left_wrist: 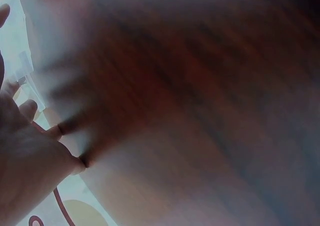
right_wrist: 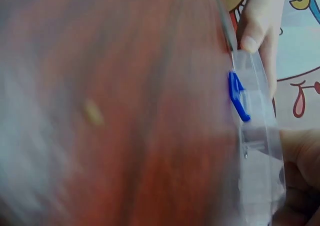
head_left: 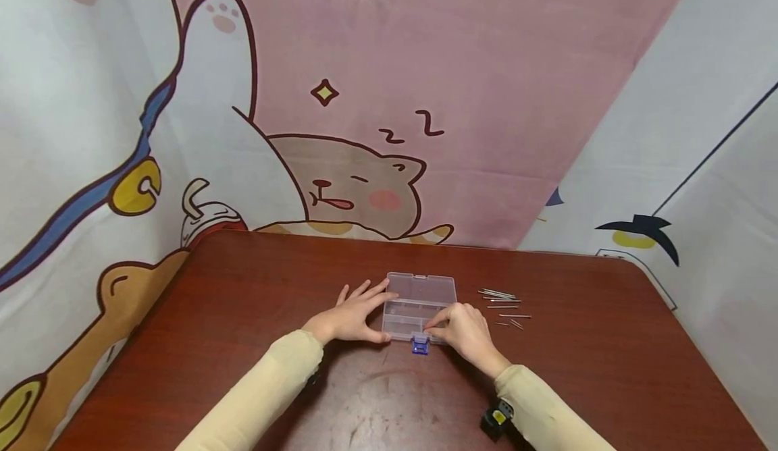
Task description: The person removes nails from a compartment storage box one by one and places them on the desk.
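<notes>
A clear plastic box [head_left: 402, 317] with compartments lies opened on the table, its lid [head_left: 419, 287] folded back away from me. A blue latch [head_left: 420, 344] sticks out at the front edge. My left hand [head_left: 349, 317] rests along the box's left side, fingers straight and spread, thumb at the front corner. Over the front right compartment, my right hand [head_left: 464, 333] has bent fingers, thumb and index tips close together inside the wall. I cannot tell whether a small piece sits between those tips. The right wrist view shows the latch [right_wrist: 237, 96] between both hands.
Right of the box lie several thin metal pins or nails [head_left: 500, 296], with shorter ones [head_left: 516, 324] nearer me. The brown table [head_left: 273, 269] ends at a cartoon-printed cloth [head_left: 474, 100] behind. A black wrist device [head_left: 497, 418] sits at the right sleeve.
</notes>
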{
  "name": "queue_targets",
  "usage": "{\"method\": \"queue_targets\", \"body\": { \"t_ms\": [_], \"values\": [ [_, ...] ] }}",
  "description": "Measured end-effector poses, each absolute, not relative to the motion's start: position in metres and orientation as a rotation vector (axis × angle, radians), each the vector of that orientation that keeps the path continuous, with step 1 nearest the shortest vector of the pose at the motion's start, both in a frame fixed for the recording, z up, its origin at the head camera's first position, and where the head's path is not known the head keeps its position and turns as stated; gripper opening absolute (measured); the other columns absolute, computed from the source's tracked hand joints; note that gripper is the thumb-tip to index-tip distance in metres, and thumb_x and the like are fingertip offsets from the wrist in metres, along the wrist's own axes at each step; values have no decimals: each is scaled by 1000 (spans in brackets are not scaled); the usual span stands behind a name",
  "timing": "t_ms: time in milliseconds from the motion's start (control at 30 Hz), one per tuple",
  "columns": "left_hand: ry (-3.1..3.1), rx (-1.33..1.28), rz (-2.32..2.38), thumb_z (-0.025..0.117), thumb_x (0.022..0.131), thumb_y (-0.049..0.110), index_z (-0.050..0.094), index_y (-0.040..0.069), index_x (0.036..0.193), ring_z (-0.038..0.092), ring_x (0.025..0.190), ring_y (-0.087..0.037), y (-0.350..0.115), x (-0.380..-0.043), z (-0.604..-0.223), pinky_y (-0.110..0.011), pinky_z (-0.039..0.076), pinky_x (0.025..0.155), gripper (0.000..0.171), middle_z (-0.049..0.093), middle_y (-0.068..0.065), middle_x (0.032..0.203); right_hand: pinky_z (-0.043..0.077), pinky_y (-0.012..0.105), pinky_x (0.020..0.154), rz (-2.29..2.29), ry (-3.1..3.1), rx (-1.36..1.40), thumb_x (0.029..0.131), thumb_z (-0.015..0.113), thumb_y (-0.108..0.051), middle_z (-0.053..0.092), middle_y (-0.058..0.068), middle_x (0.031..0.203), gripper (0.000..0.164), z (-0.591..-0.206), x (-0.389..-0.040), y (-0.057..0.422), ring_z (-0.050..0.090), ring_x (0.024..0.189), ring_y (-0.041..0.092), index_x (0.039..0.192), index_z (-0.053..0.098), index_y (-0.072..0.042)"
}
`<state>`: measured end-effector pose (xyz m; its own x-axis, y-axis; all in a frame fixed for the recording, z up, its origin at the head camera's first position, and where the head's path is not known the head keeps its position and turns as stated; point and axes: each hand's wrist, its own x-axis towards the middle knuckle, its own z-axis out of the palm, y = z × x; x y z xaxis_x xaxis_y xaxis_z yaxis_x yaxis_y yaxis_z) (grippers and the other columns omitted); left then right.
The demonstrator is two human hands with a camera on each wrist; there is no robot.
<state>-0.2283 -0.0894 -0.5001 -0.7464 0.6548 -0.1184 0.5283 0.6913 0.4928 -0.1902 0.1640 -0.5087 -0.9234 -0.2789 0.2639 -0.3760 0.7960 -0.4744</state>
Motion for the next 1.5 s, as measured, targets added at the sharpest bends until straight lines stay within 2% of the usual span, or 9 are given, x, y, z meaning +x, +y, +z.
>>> {"method": "queue_targets", "body": {
  "t_ms": [267, 400, 533, 733, 1033, 1500],
  "values": [
    [2625, 942, 636, 72, 82, 48, 38, 26, 149, 13, 143, -39, -90, -228, -502, -67, 4, 105, 78, 13, -2, 161, 29, 23, 39, 791, -2757, 519, 70, 87, -21, 67, -15, 65, 11, -512, -189, 164, 40, 45, -2, 69, 78, -28],
    [2626, 933, 634, 72, 82, 48, 38, 26, 148, 13, 143, -39, -90, -228, -502, -67, 4, 105, 78, 14, -2, 161, 26, 21, 41, 895, -2723, 572, 73, 85, -23, 52, -23, 52, 6, -515, -189, 169, 37, 45, -4, 73, 79, -24],
    [2630, 933, 634, 72, 82, 48, 38, 26, 148, 13, 143, -39, -89, -228, -502, -67, 4, 105, 78, 14, -2, 161, 22, 21, 41, 974, -2718, 583, 76, 82, -22, 40, -24, 47, 4, -516, -189, 172, 33, 43, -3, 76, 79, -23],
    [2634, 937, 630, 72, 82, 48, 38, 26, 148, 13, 143, -39, -89, -227, -502, -67, 4, 106, 78, 15, -3, 160, 23, 21, 42, 1009, -2768, 562, 77, 81, -20, 38, -22, 45, 9, -514, -190, 174, 35, 42, -2, 75, 78, -28],
    [2637, 937, 628, 72, 82, 48, 38, 24, 149, 13, 143, -38, -89, -227, -502, -67, 4, 106, 79, 13, -2, 161, 27, 21, 44, 1088, -2776, 554, 77, 79, -17, 35, -20, 45, 9, -512, -190, 176, 35, 43, 0, 75, 76, -25],
    [2635, 947, 651, 72, 81, 48, 38, 23, 149, 13, 143, -39, -90, -228, -504, -67, 3, 105, 80, 13, -3, 161, 22, 19, 46, 1352, -2658, 540, 77, 79, -7, 29, -18, 47, 8, -511, -189, 177, 26, 45, 0, 75, 75, -15]
  ]
}}
